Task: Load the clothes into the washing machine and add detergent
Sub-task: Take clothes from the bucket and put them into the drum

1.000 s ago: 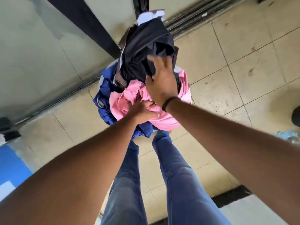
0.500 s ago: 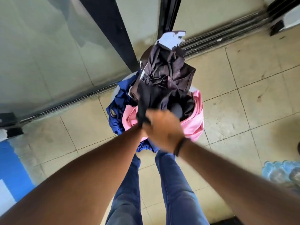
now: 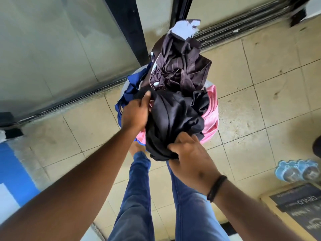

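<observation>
Both hands are on the black garment (image 3: pixel 175 119) that tops the heap of clothes. The left hand (image 3: pixel 136 113) lies against its far left edge, thumb stretched up along the fabric and fingers tucked behind it. The right hand (image 3: pixel 189 159) pinches the near, lower fold between thumb and curled fingers; a black wristband (image 3: pixel 216 187) circles that wrist. Under the black garment sit a pink piece (image 3: pixel 211 117) to the right, a blue one (image 3: pixel 129 89) to the left and a dark brown shirt (image 3: pixel 180 66) behind. The heap stands on the tiled floor (image 3: pixel 260 94) before a glass door (image 3: pixel 52 49), above the person's jeans (image 3: pixel 137 197). Wrapped water bottles (image 3: pixel 297 170) lie well apart at right.
</observation>
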Motion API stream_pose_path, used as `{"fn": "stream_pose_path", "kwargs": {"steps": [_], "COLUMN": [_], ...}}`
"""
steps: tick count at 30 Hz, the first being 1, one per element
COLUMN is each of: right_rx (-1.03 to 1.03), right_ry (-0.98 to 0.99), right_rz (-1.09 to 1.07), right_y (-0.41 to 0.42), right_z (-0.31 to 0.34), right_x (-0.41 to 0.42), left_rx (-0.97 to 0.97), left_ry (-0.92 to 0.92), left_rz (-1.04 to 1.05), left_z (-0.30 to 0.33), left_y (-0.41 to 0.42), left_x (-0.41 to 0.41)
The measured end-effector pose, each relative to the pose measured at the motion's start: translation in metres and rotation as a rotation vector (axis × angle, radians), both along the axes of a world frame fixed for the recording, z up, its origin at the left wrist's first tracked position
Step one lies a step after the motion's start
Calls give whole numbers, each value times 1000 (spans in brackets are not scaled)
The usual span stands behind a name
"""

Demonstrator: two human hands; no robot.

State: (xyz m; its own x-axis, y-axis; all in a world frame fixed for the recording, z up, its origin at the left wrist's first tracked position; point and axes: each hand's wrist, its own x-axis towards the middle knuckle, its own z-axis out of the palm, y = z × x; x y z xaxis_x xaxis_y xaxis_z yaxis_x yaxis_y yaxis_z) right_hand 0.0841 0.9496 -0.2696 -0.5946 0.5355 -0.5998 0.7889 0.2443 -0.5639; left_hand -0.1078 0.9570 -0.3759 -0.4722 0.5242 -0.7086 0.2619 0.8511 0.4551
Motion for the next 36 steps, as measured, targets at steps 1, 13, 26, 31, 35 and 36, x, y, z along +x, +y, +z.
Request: {"fn": "stream_pose_path", "kwargs": {"steps": [1, 13, 26, 31, 35, 36], "right_rx": [-12, -68, 336, 286, -83, -141], "right_ry": [17, -263, -77, 185, -24, -49], "right_rz": [54, -354, -183, -34, 131, 115], "right_y": [-5, 129, 38, 1, 23, 35], "right_z": [1, -52, -35, 18, 19, 22], "right_x": [-8, -56, -48, -42, -30, -28], "left_rx": [9, 578, 200, 18, 19, 55], "left_ry": [-62, -55, -216, -529, -417, -403], "left_rz": [52, -103, 517, 336, 52, -2], "left_z": [13, 98, 42, 35, 29, 33], "left_y": [5, -28, -63, -11, 12, 11], "left_x": [-1, 116, 40, 23, 33, 40]}}
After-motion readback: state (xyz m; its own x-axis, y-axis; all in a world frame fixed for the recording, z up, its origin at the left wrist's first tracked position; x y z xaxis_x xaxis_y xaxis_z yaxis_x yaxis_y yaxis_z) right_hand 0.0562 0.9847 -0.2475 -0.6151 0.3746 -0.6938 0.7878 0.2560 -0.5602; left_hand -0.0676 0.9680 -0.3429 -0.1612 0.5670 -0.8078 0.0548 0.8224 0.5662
